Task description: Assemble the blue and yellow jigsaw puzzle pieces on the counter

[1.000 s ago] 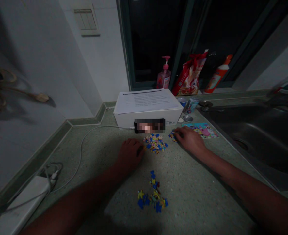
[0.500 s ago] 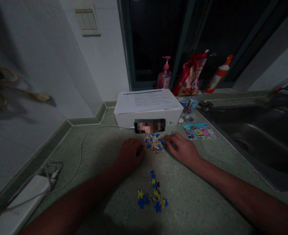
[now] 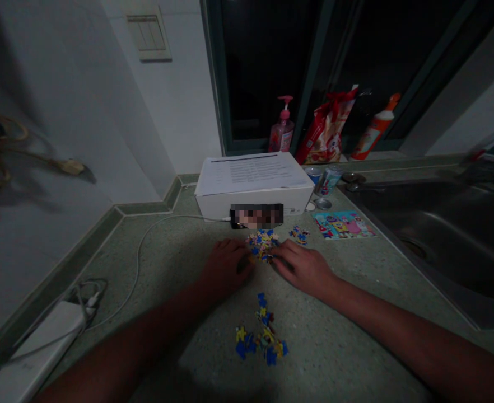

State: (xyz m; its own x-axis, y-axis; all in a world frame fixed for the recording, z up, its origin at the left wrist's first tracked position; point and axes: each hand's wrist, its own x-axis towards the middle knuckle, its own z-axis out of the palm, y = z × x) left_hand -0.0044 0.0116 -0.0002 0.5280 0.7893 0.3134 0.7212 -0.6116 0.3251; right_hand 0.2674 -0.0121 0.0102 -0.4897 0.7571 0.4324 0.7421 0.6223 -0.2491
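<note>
A heap of small jigsaw puzzle pieces, blue, yellow and pink, lies on the counter between my hands. At its left edge, my left hand is curled, thumb and fingers closing around a yellowish piece that is only partly visible. From the right, my right hand reaches the heap's lower edge, fingers bent and thumb held apart, fingertips touching pieces. Nearer to me is a loose cluster of blue and yellow pieces, some seemingly joined. A smaller group of pieces lies beyond my right hand.
Behind the heap, a phone on a cable leans against a white box. A cartoon picture card and tins are on the right, beside a steel sink. A white power strip lies at left.
My right hand has moved left and slightly nearer to me, onto the heap's lower edge, uncovering the small group of pieces behind it. My left hand has shifted slightly right.
</note>
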